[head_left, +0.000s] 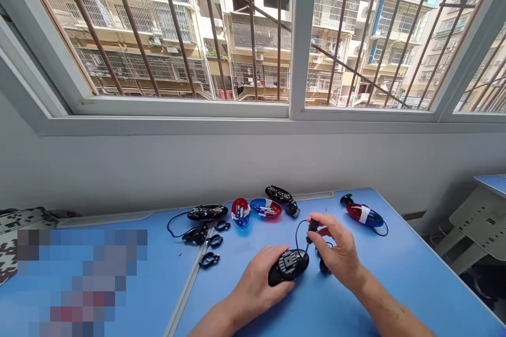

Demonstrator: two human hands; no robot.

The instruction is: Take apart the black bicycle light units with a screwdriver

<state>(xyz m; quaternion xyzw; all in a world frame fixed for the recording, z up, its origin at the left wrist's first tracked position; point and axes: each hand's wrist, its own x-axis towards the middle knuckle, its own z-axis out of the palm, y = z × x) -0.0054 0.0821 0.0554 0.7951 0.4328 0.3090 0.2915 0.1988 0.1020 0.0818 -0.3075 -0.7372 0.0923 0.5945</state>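
Observation:
My left hand [263,276] is closed around a black oval housing [285,269], with a round slotted grille facing up. A screwdriver [312,229] with a black handle is gripped in the fingers of my right hand [338,245]. Its metal shaft points down to the housing's right end; whether the tip sits in a screw is too small to tell. From that end a thin black cable [297,231] loops up and passes behind my right hand. Beneath my right hand, partly hidden, a small black part [324,266] rests on the table.
On the blue table [253,321] lie red-and-blue clear covers [241,213], black oval housings [207,212], and several black ring clamps [209,259]. A red, white and blue light [364,215] with its cable lies at right. Behind stands a wall [237,163] below barred windows.

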